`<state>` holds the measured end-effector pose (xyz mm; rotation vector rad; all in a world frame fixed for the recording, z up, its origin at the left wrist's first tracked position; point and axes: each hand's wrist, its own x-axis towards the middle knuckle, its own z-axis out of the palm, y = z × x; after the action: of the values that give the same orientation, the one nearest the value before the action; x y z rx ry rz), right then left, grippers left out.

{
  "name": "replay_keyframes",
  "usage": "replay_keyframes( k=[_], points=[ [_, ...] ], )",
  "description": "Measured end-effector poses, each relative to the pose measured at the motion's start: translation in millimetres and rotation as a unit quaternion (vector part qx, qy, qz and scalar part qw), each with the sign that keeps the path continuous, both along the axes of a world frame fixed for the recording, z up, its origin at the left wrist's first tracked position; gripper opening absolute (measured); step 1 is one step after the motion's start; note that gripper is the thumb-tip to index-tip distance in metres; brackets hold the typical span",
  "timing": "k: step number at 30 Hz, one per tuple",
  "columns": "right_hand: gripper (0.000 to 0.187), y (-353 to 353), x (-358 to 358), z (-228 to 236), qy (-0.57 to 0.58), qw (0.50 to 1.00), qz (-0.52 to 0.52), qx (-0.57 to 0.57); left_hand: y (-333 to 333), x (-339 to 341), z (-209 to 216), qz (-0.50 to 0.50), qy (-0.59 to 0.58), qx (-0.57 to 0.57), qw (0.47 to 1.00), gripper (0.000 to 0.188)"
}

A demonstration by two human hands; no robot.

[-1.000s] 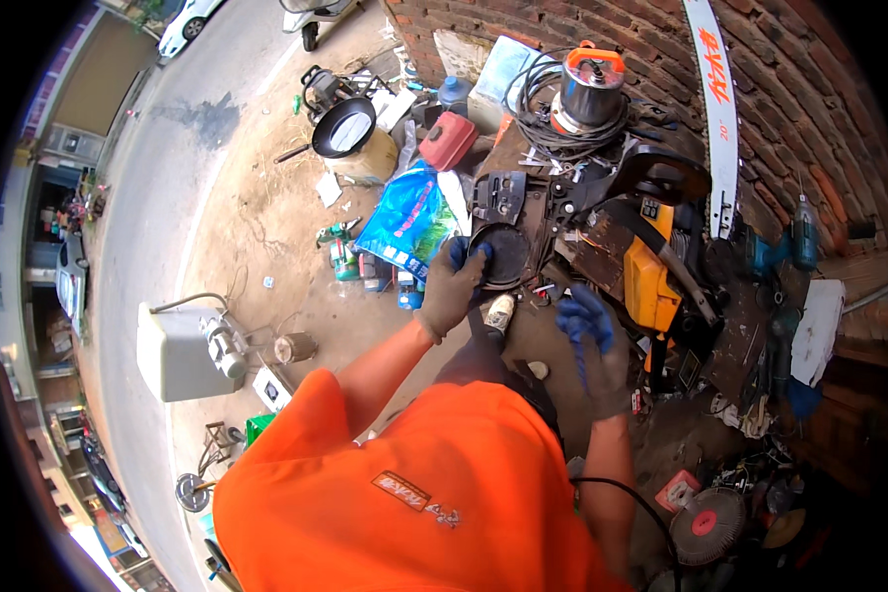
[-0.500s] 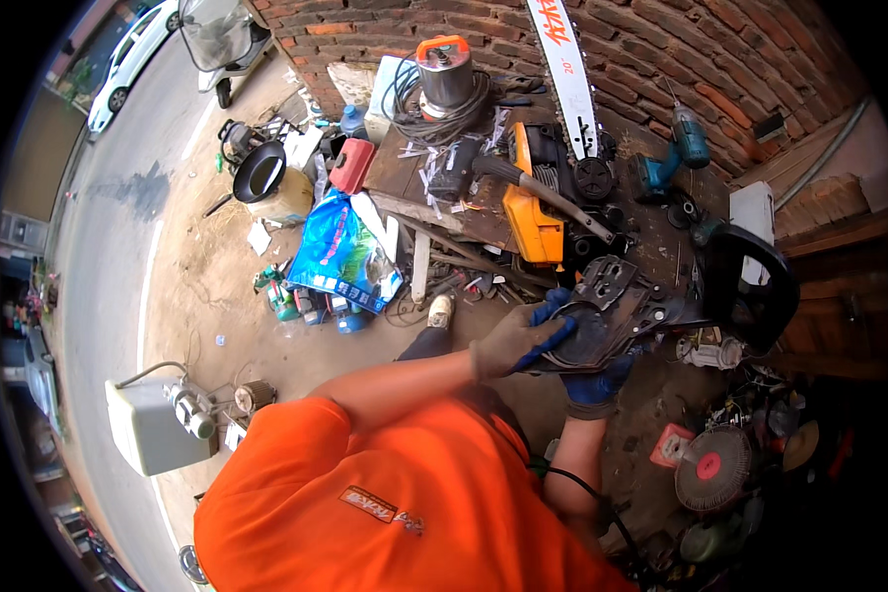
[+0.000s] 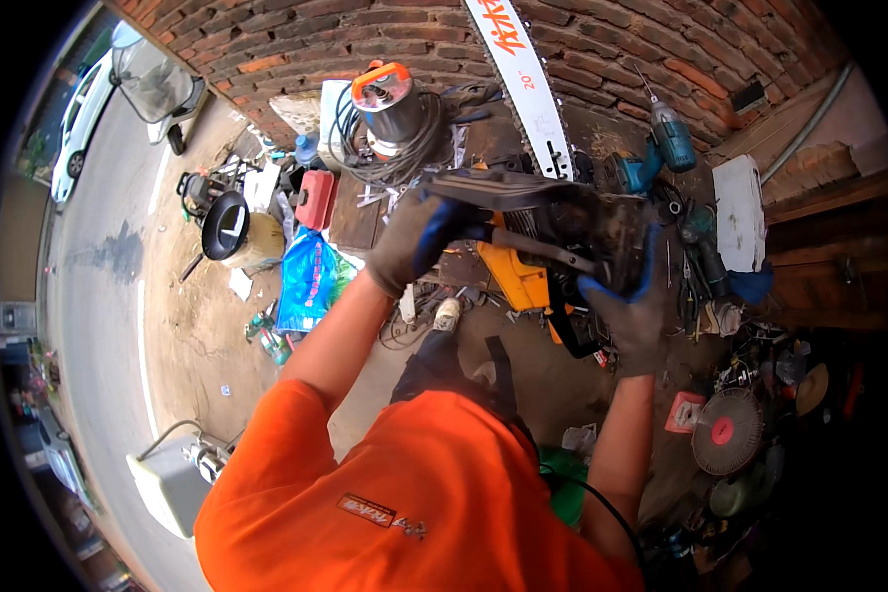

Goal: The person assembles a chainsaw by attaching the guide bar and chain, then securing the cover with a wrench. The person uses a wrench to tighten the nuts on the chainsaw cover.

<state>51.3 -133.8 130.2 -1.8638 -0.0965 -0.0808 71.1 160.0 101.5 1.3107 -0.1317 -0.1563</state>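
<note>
A dark chainsaw housing, blurred and seen nearly edge-on, is held up over the wooden bench. My left hand, in a grey and blue work glove, closes on its left end. At the right end my right hand, gloved alike, grips it with fingers spread along the side. Behind and below is a chainsaw with an orange cover and a long white guide bar pointing toward the brick wall. The housing hides much of the saw's middle. A curved handle bar shows beneath the housing.
A steel pump with coiled cable stands on the bench's left. A teal drill lies at the back right. On the ground are a red case, a blue bag and a round fan among clutter.
Both hands have lifted the housing up and over the bench, turning it edge-on. My left hand moved left and away from me; my right hand moved up along the right end.
</note>
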Motion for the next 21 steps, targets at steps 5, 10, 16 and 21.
replay_keyframes(
  k=[5, 10, 16, 21],
  points=[
    [0.120, 38.5, 45.6, -22.7, -0.067, 0.961, -0.057, -0.262, 54.4, 44.4, -33.1, 0.056, 0.174, -0.049, 0.982, 0.035],
    [0.135, 61.4, 59.8, -35.7, -0.097, 0.915, -0.070, -0.385, 115.1, 67.5, -68.5, 0.034, 0.194, 0.026, 0.980, 0.042],
    [0.137, 70.2, 63.2, -43.7, -0.086, 0.901, -0.066, -0.419, 118.8, 84.1, -54.8, 0.019, 0.186, 0.063, 0.980, 0.035],
    [0.128, 69.8, 66.3, -35.4, -0.016, 0.918, -0.031, -0.395, 74.4, 103.7, -5.1, -0.107, 0.026, 0.237, 0.965, 0.042]
  ],
)
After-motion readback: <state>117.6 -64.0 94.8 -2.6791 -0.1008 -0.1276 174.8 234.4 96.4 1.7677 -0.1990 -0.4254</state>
